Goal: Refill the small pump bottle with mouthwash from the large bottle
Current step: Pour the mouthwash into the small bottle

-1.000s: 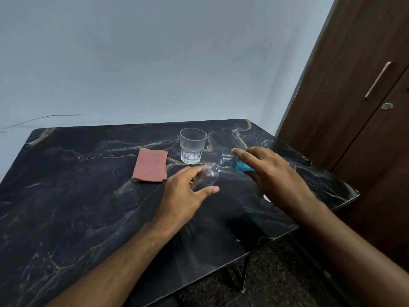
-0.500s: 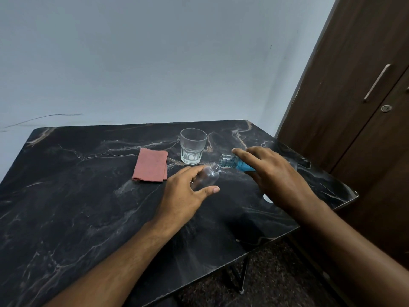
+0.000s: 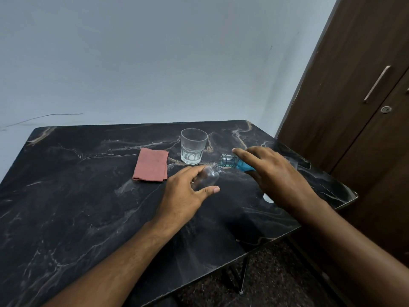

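Note:
My left hand (image 3: 186,191) grips the small clear bottle (image 3: 208,175), which has no pump on it and is tilted with its open neck toward the right. My right hand (image 3: 274,173) holds the large bottle (image 3: 234,163) tipped on its side; blue mouthwash shows inside its neck. The large bottle's open mouth sits right at the small bottle's neck. Most of the large bottle is hidden under my right hand. Both hands hover over the black marble table (image 3: 88,207).
An empty drinking glass (image 3: 193,146) stands just behind the bottles. A folded pink cloth (image 3: 151,165) lies left of it. A small white round item (image 3: 267,198) peeks out under my right wrist. A dark wooden cupboard (image 3: 354,85) stands close on the right.

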Tool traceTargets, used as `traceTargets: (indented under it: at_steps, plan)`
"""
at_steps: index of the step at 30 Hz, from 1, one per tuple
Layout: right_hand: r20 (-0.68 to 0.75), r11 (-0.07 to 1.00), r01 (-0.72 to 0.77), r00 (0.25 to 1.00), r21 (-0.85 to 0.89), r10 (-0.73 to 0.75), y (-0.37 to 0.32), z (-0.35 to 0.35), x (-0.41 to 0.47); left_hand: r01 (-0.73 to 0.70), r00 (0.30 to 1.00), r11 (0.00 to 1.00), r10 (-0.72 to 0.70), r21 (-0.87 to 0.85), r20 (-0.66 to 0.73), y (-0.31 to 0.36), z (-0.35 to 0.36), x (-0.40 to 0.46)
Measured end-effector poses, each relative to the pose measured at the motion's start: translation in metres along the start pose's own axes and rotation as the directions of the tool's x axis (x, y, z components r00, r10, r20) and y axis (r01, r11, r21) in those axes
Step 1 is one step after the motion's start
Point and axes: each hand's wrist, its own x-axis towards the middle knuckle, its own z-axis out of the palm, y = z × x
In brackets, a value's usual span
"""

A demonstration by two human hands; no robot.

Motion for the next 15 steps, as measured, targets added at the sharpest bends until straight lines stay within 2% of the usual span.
traceTargets:
  at_steps: [15]
  plan:
    - [0.000, 1.000, 0.019, 1.000, -0.007, -0.019, 0.0009, -0.0010, 0.0033, 0.011, 1.000, 1.000, -0.011, 0.010, 0.002, -0.0001, 0.0005, 0.0003]
